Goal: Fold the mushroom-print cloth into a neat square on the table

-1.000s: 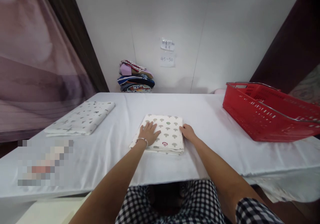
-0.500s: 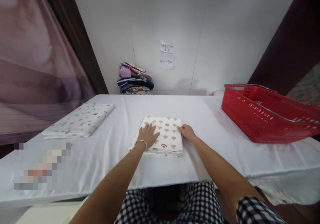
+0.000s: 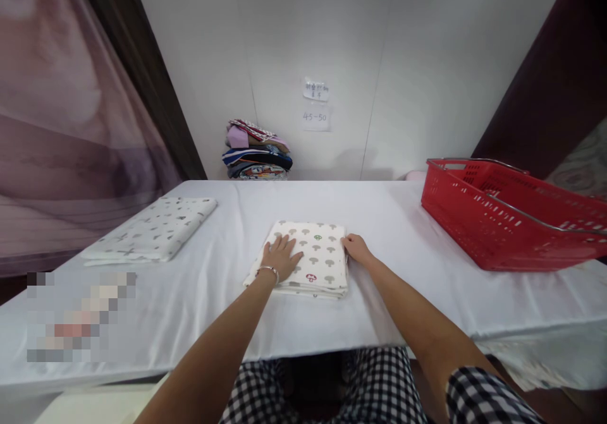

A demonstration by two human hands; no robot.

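In front of me lies a folded white cloth (image 3: 315,253) printed with grey mushrooms, plus a green and a red one. My left hand (image 3: 281,258), with a bracelet at the wrist, rests flat on its left half, fingers spread. At the right edge of the cloth, my right hand (image 3: 356,247) has its fingers closed on the layered side; the fingertips are partly hidden. Both lie on a table with a white cover (image 3: 203,304).
To the left is another folded white cloth (image 3: 156,228) with a dark print. A blurred-out patch (image 3: 78,316) covers something nearer me. On the right stands a red plastic basket (image 3: 512,228) with metal handles. Several folded fabrics (image 3: 258,149) are stacked at the back wall.
My right hand has shifted slightly right, from the cloth's top edge to its side. My left hand stays in place on the cloth.
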